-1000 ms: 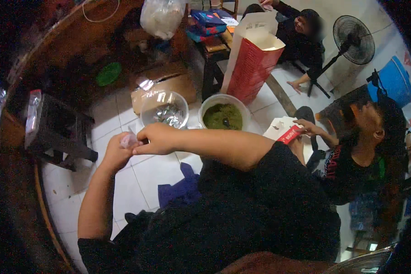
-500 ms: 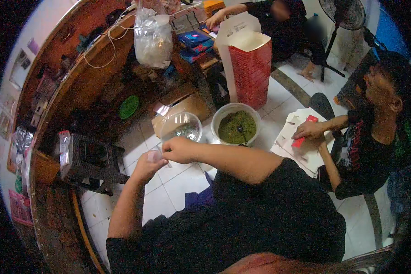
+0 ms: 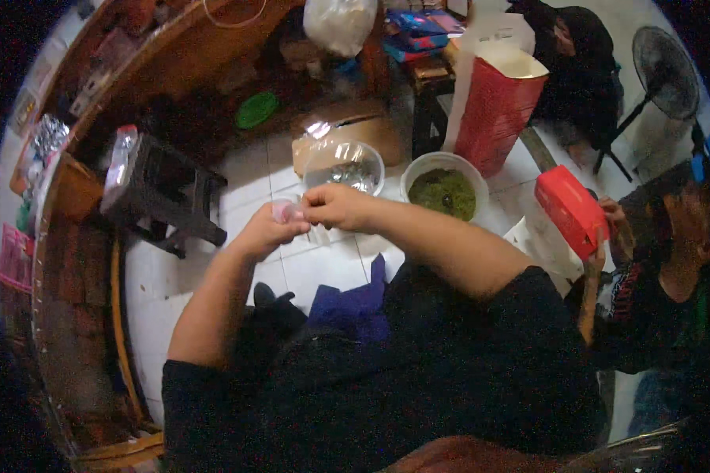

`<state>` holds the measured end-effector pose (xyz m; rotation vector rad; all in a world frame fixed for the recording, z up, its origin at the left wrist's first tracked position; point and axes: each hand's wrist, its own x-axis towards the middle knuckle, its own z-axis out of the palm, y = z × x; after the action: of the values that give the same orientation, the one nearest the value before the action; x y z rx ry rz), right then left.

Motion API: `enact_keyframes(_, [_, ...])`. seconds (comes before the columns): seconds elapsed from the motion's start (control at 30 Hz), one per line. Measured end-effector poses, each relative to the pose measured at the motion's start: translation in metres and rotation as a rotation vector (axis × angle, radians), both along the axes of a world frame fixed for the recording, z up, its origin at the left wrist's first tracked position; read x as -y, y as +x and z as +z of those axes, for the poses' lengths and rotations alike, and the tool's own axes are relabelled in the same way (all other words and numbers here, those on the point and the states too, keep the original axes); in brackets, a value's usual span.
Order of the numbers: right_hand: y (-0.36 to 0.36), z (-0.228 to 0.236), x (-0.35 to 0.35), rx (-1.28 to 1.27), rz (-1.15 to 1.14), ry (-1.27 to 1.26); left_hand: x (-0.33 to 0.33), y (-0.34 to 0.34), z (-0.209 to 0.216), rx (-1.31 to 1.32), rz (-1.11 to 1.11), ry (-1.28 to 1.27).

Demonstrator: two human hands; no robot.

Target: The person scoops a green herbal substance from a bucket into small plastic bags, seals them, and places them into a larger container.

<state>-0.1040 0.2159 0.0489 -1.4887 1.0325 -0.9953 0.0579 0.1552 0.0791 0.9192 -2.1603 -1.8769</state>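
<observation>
My left hand [image 3: 267, 232] is closed round a small, clear, pinkish plastic piece [image 3: 285, 209], a little cup or bag by its look; I cannot tell which. My right hand [image 3: 335, 208] meets it from the right, fingers pinched together at its edge. Whether those fingers grip the plastic or something smaller is hidden. Just beyond my hands stands a clear round tub [image 3: 377, 175] with small shiny pieces inside. To its right is a white bucket [image 3: 407, 186] holding a green, leafy-looking mass [image 3: 443, 195] with a dark object on it.
A co-worker at the right holds a red box [image 3: 572, 211] above white card sheets. Behind the bucket rises a tall stack of red cartons [image 3: 498, 110]. A dark plastic stool [image 3: 162, 185] stands left, a cardboard box [image 3: 390, 138] beyond the tub, a fan [image 3: 664, 67] far right.
The view has shifted, so the tub and bucket sit further right. My hands stay together at the plastic piece. The co-worker's flat red piece on the sheets is now a raised red box.
</observation>
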Motion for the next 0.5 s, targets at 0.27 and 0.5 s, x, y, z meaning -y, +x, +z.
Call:
enact_keyframes(0.27, [-0.013,0.013,0.043,-0.36,-0.071,0.079,0.064,-0.015,-0.015,-0.099,-0.141,-0.001])
enact_keyframes(0.5, [0.0,0.013,0.059,-0.107,-0.078,0.068,0.079,0.001,0.005,-0.038,-0.056,0.121])
